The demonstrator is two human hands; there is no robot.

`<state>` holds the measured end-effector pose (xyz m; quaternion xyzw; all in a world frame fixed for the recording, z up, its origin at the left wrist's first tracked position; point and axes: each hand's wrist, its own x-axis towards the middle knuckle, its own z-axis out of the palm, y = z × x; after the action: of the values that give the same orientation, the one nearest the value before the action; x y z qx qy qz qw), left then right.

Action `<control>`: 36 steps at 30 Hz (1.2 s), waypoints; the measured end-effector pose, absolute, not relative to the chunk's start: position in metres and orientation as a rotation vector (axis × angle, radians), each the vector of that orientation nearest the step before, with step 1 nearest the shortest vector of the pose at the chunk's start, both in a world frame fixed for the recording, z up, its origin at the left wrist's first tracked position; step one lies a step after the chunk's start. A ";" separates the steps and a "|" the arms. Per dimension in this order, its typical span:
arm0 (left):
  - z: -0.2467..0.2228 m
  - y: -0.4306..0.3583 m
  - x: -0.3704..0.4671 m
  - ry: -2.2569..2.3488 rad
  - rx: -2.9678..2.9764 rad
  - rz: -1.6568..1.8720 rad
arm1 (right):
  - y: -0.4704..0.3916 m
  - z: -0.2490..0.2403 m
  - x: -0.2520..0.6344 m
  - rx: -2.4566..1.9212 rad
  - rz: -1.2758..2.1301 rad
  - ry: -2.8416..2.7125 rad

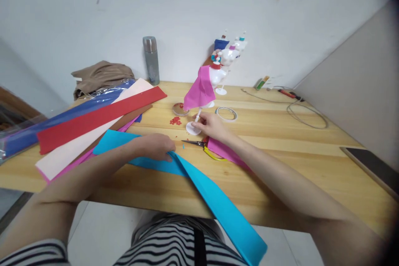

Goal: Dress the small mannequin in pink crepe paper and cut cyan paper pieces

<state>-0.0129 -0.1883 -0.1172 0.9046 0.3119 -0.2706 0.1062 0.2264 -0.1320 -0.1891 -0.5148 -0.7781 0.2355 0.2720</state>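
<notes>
My left hand (157, 146) is closed on a long turquoise strip (215, 195), paper or cloth, which lies across the table and hangs over its front edge. With thumb and fingers, my right hand (213, 125) pinches the white stand (193, 128) of a small mannequin, low on its stem. A magenta piece (201, 88) is draped over that white mannequin torso (217, 75), which has a red neck band. Scissors (199, 144) with yellow handles lie between my hands, partly over another magenta piece (226, 152). Small red bits (175, 121) are scattered beside the stand's base.
More white mannequins (231, 55) stand behind. A tape roll (226, 114) and a small round dish (180, 109) lie near the stand. Coloured strips (102, 118) are piled left, below a steel flask (151, 60) and brown cloth (102, 75). A cable (307, 122) and dark tablet-like object (370, 166) lie right.
</notes>
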 end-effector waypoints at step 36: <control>-0.144 -0.174 -0.023 0.836 2.710 -0.547 | -0.173 -0.156 0.284 -1.562 0.626 -2.383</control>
<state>-0.0231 -0.1740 -0.1439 0.9308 0.2870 -0.1877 0.1265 0.2835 -0.1734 -0.1564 -0.5320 -0.8117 0.2133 0.1121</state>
